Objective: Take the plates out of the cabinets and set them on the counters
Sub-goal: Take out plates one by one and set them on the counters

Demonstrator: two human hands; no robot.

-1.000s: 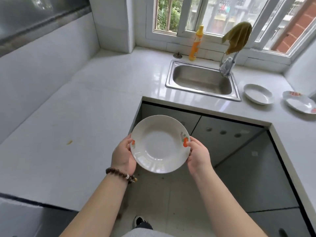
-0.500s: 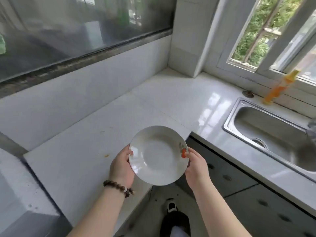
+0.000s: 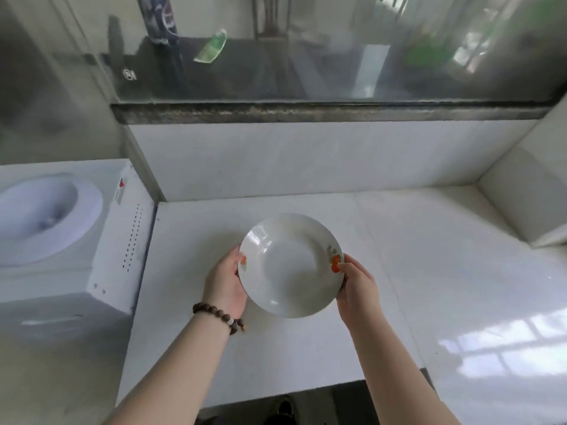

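Over the white counter (image 3: 429, 256), which has just been turned to, the plate (image 3: 291, 265) is held up, ready to be set down. Its rim is gripped at 9 o'clock by the left hand (image 3: 225, 283) and at 3 o'clock by the right hand (image 3: 357, 286).

White plate (image 3: 291, 268) (orange motif), above counter (image 3: 429, 271)

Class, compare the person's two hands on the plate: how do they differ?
The left hand grips the plate's left rim, the right hand its right rim. The left wrist wears a bead bracelet; the right wrist is bare. Both hold the plate over the counter.
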